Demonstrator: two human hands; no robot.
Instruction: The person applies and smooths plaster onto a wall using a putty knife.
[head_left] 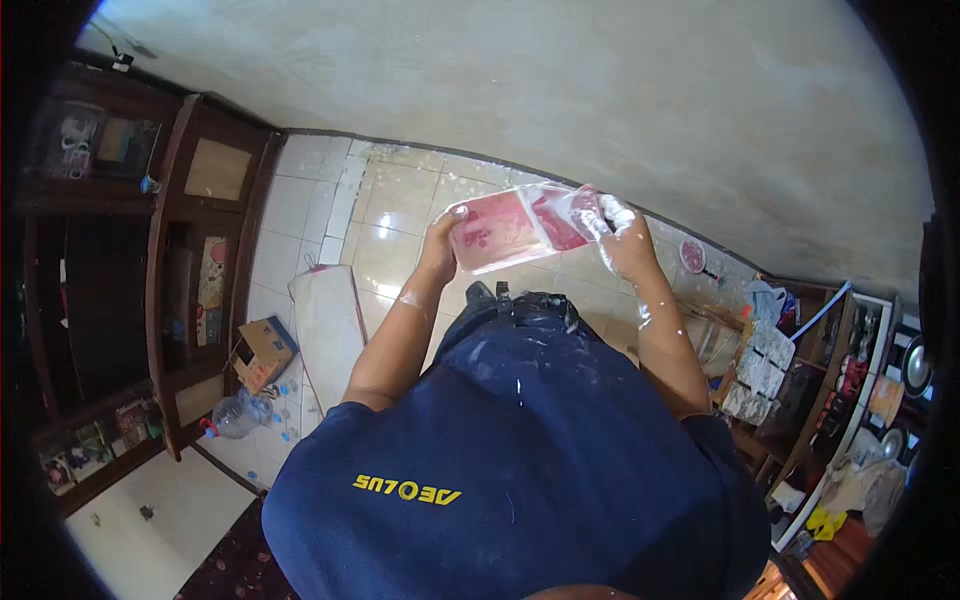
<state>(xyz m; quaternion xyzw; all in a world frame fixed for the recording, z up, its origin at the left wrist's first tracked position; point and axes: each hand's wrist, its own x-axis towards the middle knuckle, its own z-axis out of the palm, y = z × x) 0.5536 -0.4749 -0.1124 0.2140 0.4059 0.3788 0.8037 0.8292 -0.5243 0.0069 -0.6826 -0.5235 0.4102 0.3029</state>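
Observation:
Held up in front of me is a shallow red paint tray [497, 232], smeared with white paint and crossed by a pale ridge near its right part. My left hand [439, 246] grips the tray's left end, with the thumb over the rim. At the other end, my right hand [624, 240] is closed around the tray's right edge, its fingers coated in thick white paint. Whitish smears cover the tray beside those fingers, and I cannot tell whether a cloth or plastic film is there too. White splashes mark both forearms.
A pale wall [560, 80] rises ahead above the paint-spotted tile floor [400, 190]. To the left stand a dark wooden cabinet [172, 230], a cardboard box [264, 354] and a large plastic bottle [238, 414]. A round pink-red container [692, 256] and a cluttered shelf [835, 400] are at right.

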